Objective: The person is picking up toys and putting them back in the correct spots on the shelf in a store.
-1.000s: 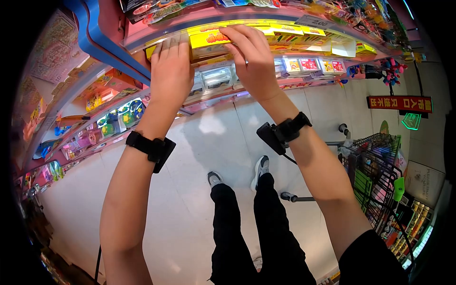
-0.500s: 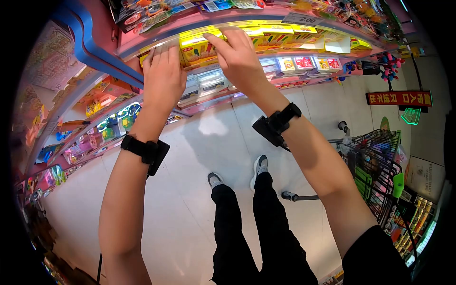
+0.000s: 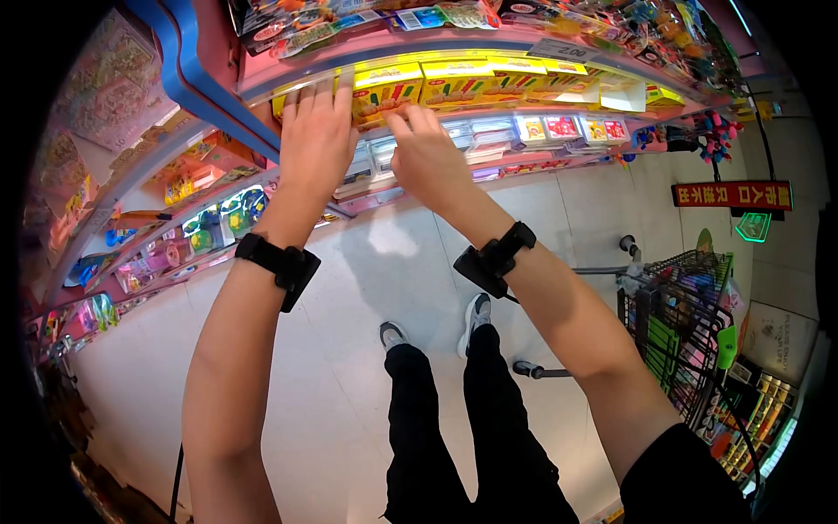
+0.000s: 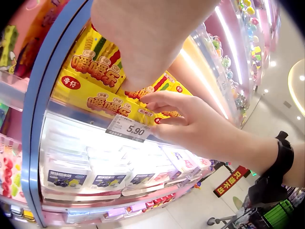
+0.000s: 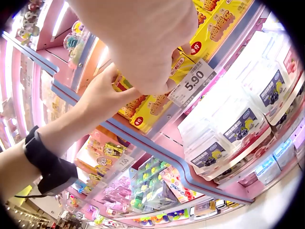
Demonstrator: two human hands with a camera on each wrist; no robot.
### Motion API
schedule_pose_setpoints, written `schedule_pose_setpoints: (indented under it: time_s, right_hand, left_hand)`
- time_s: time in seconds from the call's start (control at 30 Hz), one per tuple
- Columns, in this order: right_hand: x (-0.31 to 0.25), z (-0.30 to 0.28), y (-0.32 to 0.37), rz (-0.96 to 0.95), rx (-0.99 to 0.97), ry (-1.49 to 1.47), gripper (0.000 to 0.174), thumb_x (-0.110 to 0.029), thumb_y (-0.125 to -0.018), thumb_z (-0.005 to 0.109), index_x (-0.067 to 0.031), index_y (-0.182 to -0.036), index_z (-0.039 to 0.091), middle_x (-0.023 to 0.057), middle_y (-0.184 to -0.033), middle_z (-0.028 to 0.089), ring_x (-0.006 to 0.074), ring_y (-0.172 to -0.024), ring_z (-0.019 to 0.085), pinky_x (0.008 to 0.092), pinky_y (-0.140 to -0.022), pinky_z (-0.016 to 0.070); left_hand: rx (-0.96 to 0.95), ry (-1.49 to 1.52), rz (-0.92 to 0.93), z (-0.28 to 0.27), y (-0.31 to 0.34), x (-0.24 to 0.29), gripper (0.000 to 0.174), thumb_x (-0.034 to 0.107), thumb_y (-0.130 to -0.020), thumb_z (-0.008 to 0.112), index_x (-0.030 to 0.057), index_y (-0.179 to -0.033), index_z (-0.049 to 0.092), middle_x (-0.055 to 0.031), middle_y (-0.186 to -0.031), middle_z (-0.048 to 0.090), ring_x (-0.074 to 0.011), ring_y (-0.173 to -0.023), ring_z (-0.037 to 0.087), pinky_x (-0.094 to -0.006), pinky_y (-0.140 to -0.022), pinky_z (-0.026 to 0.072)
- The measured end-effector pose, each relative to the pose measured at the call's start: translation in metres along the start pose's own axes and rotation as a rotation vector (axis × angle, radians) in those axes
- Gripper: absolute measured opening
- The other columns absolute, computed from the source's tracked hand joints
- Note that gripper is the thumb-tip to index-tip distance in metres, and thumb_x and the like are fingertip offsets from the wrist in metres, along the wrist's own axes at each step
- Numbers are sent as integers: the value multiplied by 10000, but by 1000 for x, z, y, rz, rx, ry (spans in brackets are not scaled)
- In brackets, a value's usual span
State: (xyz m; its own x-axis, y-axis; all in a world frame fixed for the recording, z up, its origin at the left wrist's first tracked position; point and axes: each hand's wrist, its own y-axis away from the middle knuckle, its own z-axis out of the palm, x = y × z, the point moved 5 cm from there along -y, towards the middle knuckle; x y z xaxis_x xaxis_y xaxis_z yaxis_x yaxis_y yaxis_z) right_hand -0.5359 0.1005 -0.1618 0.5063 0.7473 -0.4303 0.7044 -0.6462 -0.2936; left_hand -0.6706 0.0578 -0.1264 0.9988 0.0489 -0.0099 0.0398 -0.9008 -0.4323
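Yellow boxes point(image 3: 387, 86) with red lettering stand in a row on a pink shelf. At the row's left end my left hand point(image 3: 316, 144) lies with extended fingers over the boxes, its fingertips hidden among them. My right hand point(image 3: 429, 162) is just to its right, fingers bent at the lower front edge of a yellow box point(image 4: 102, 98). In the left wrist view, thumb and fingers of the right hand point(image 4: 183, 117) lie at the box front beside a 5.90 price tag point(image 4: 129, 128); what they grip is hard to tell.
Clear packs point(image 3: 393, 148) fill the shelf below. A blue upright divider point(image 3: 205, 87) stands at the left, colourful packets point(image 3: 349, 26) lie on the shelf above. A wire shopping cart point(image 3: 681, 323) is at the right on the pale floor.
My right hand has come down from the top of the yellow box to its lower front. That box, tilted forward a second ago, now sits back in the row. The left hand stays at the left end.
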Motion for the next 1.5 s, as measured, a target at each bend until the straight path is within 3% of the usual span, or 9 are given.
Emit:
schedule_pose_setpoints:
  time_s: [0.1, 0.3, 0.4, 0.53, 0.7, 0.83, 1.07, 1.2, 1.5]
  right_hand:
    - [-5, -5, 13, -12, 49, -60, 507, 27, -788, 606, 25, -1286, 509, 202, -1279, 523, 369, -1213, 502, 443, -1043, 427]
    - [7, -9, 67, 95, 46, -271, 466, 25, -804, 599, 18, -1263, 513, 219, -1296, 498, 395, -1211, 488, 451, -1042, 418]
    - [22, -6, 98, 171, -15, -360, 448, 27, -812, 591, 18, -1253, 507, 220, -1284, 489, 406, -1209, 481, 454, -1035, 419]
    - [28, -3, 132, 244, -50, -411, 408, 11, -838, 588, 4, -1239, 510, 206, -1259, 494, 405, -1203, 482, 446, -1026, 421]
    - [35, -6, 165, 398, -60, -514, 390, -6, -860, 587, -26, -1245, 528, 160, -1211, 541, 316, -1118, 550, 384, -930, 474]
    - [42, -10, 187, 503, -69, -607, 362, -23, -886, 592, -34, -1246, 551, 129, -1215, 560, 233, -1030, 600, 341, -833, 517]
    - [74, -3, 224, 715, -305, -749, 323, -68, -894, 617, -29, -1213, 583, 85, -1143, 628, 167, -894, 626, 304, -776, 526]
    - [61, -21, 226, 749, -415, -787, 253, -123, -900, 634, -44, -1141, 632, 77, -1029, 666, 158, -826, 626, 296, -761, 519]
    - [-23, -35, 243, 694, -647, -852, 254, -171, -916, 631, -43, -1136, 634, 90, -1006, 679, 152, -832, 617, 293, -765, 505]
  left_hand:
    - [-27, -58, 0, -1, -2, 2, 609, 272, -836, 702, 42, -1361, 496, -184, -1212, 579, -339, -1200, 515, -462, -1067, 352]
    - [-270, -72, -85, 9, -24, -1, 360, 334, -886, 673, 67, -1120, 614, -115, -832, 695, -291, -766, 689, -409, -685, 540]
    - [-131, -46, 20, 12, -22, 0, 302, 365, -901, 656, 70, -956, 625, -113, -717, 677, -303, -636, 674, -405, -568, 532]
    - [-94, -106, 5, 8, -22, 3, 313, 386, -901, 656, 75, -886, 623, -104, -680, 652, -299, -633, 661, -409, -562, 519]
    - [-124, -90, -128, -3, -9, 6, 440, 235, -844, 695, 24, -1199, 542, -181, -1072, 631, -350, -1106, 572, -492, -1014, 384]
    - [146, 43, 91, -36, 16, 34, 474, 49, -821, 680, 12, -1259, 503, -180, -1239, 577, -371, -1235, 497, -478, -1089, 359]
    - [-553, 404, -121, -1, 109, 61, 292, 102, -857, 624, 20, -1126, 550, -168, -1069, 639, -365, -1035, 619, -462, -848, 505]
    - [-1227, 407, -370, 14, 197, 88, 411, 242, -924, 615, 1, -1250, 549, -238, -1195, 629, -397, -1133, 589, -457, -954, 485]
    - [-868, 803, -697, -70, 284, 144, 515, 201, -891, 654, -28, -1318, 479, -307, -1221, 575, -474, -1145, 551, -481, -973, 471]
